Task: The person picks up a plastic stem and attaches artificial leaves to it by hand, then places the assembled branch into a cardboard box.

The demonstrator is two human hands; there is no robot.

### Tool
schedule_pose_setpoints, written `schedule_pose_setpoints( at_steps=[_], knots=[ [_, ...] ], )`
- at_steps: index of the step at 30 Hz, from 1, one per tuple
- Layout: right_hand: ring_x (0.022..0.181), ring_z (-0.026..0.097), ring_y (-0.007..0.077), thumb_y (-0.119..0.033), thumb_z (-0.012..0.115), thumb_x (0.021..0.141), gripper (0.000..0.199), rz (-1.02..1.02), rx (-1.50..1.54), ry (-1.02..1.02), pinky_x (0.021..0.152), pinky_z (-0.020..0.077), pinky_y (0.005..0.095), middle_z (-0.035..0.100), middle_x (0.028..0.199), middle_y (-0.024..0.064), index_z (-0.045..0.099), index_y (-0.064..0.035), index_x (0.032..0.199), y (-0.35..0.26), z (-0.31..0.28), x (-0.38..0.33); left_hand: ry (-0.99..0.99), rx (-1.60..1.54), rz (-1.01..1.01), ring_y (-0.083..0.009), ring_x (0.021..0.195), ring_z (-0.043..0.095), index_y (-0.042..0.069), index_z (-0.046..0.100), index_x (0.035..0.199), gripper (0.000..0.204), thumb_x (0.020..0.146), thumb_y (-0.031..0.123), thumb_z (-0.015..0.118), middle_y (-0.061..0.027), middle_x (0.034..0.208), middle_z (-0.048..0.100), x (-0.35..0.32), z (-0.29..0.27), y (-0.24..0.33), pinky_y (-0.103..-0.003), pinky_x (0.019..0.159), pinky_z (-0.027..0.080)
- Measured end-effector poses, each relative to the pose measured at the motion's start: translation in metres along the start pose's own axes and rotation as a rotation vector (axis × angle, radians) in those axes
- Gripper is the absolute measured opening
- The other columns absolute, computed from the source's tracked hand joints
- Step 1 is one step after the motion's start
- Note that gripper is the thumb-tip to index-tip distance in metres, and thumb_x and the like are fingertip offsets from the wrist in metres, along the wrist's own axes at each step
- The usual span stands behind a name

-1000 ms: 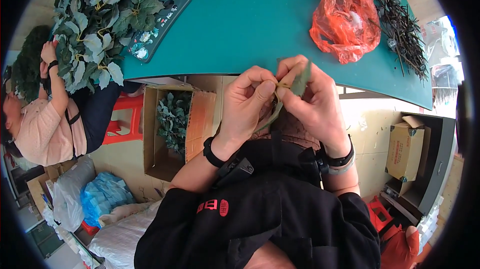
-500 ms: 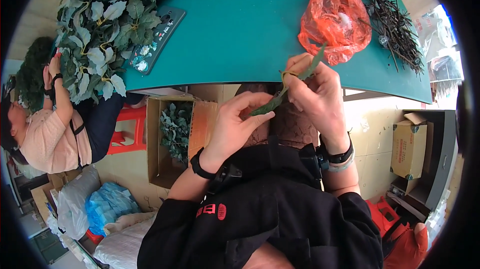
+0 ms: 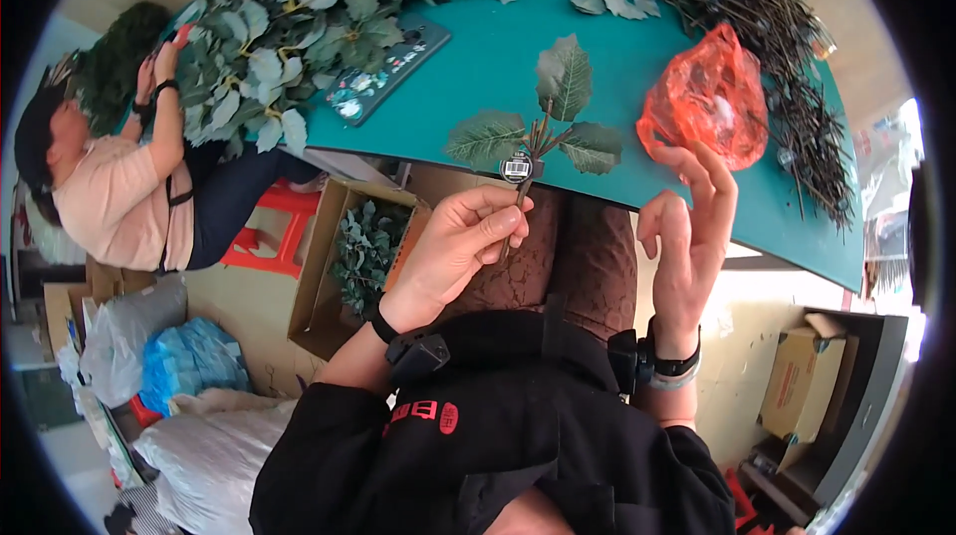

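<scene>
The left hand [image 3: 446,251] holds a sprig of three dark-green toothed leaves [image 3: 565,87] at the near edge of the teal surface [image 3: 488,47].
From left: a big heap of grey-green leaves [image 3: 319,7] lies on the surface; the left grip is narrow, pinching the sprig's brown stem [image 3: 523,194] below a round black-and-white tag [image 3: 516,168]; the right hand [image 3: 687,246] has a wide grip, fingers bent, near the crumpled red plastic bag [image 3: 709,97].

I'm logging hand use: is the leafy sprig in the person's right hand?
No, the left hand grips the leafy sprig by its stem, and the right hand is apart from it.
</scene>
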State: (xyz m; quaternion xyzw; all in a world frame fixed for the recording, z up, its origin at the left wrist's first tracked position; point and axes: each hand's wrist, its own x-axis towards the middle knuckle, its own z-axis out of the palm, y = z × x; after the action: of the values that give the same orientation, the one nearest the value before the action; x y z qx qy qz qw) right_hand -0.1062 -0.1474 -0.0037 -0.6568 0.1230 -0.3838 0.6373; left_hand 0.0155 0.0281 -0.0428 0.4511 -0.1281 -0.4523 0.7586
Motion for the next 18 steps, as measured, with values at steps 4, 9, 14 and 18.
schedule_pose_setpoints(
  at_steps=[4, 9, 14, 18],
  knots=[
    [0.055, 0.043, 0.0056, -0.007, 0.045, 0.093, 0.043, -0.047, 0.016, -0.002, 0.048, 0.0344, 0.0173, 0.051, 0.117, 0.0153, 0.031, -0.0011, 0.133, 0.005, -0.002, 0.0, 0.061, 0.135, -0.05, -0.0076, 0.076, 0.055, 0.001, 0.059, 0.102, 0.016, 0.091, 0.013, 0.057, -0.002, 0.084, 0.059, -0.025, -0.023, 0.01, -0.018, 0.064, 0.041],
    [0.054, 0.043, 0.005, -0.008, 0.047, 0.093, 0.044, -0.01, 0.031, -0.036, 0.048, 0.0351, 0.0171, 0.054, 0.109, 0.0142, 0.031, -0.0014, 0.134, 0.029, -0.009, 0.001, 0.44, 0.375, -0.175, -0.006, 0.077, 0.052, 0.0, 0.061, 0.106, 0.023, 0.091, 0.017, 0.058, 0.0, 0.088, 0.06, -0.095, -0.115, -0.01, -0.019, 0.065, 0.04],
    [0.055, 0.043, 0.0044, -0.007, 0.048, 0.092, 0.046, 0.062, 0.057, -0.076, 0.049, 0.0358, 0.0166, 0.057, 0.101, 0.0118, 0.03, -0.0019, 0.134, 0.045, -0.013, 0.004, 0.855, 0.37, -0.227, -0.0139, 0.086, 0.058, 0.0, 0.059, 0.111, 0.026, 0.089, 0.015, 0.059, -0.0063, 0.098, 0.063, -0.172, -0.216, -0.04, -0.025, 0.072, 0.045],
    [0.056, 0.043, 0.0042, -0.005, 0.049, 0.092, 0.046, 0.078, 0.04, -0.114, 0.05, 0.036, 0.016, 0.057, 0.097, 0.0108, 0.03, -0.0025, 0.134, 0.05, -0.013, 0.005, 1.04, 1.705, 0.189, -0.0267, 0.096, 0.058, -0.001, 0.058, 0.112, 0.03, 0.085, 0.011, 0.062, -0.0145, 0.105, 0.061, -0.177, -0.239, -0.029, -0.035, 0.082, 0.046]
  ],
)
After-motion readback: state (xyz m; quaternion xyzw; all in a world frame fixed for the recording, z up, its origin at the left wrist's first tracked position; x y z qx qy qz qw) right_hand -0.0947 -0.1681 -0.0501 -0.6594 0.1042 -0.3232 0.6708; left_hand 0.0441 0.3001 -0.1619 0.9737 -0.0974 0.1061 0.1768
